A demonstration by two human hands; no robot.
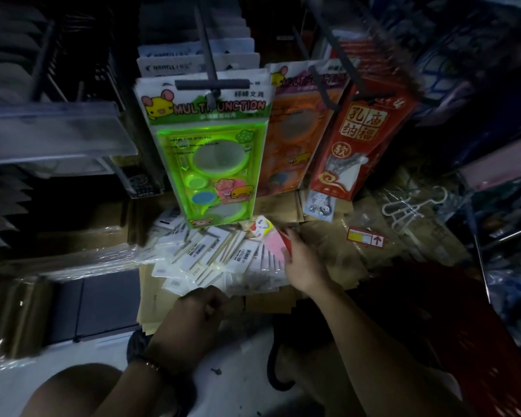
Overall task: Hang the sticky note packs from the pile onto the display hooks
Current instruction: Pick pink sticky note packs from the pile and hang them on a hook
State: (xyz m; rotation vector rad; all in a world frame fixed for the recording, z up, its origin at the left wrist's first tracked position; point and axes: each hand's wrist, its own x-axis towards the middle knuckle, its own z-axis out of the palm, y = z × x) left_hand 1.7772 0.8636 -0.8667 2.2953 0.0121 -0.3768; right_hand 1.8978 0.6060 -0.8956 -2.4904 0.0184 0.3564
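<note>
Head view: the pile of sticky note packs (217, 254) lies fanned along the near edge of the cardboard cartons (328, 251), under the display hook (212, 84). The right hand (303, 263) pinches a pink sticky note pack (272, 243) at the pile's right edge, thumb and fingers curled on it. The left hand (200, 308) is curled at the pile's near edge; whether it has hold of a pack, I cannot tell.

The pick-up looks to be the step in hand. It would go best by taking one pack only, turning its header hole upward, and choosing a hook with room, since the near ones look full.

The green stencil set (214, 164) reads "MULTI…UNCTION", the hook hiding one letter. The red pack (361, 127) reads 孔庙纳福 and 软. Barcode labels in the pile are too small to read.
</note>
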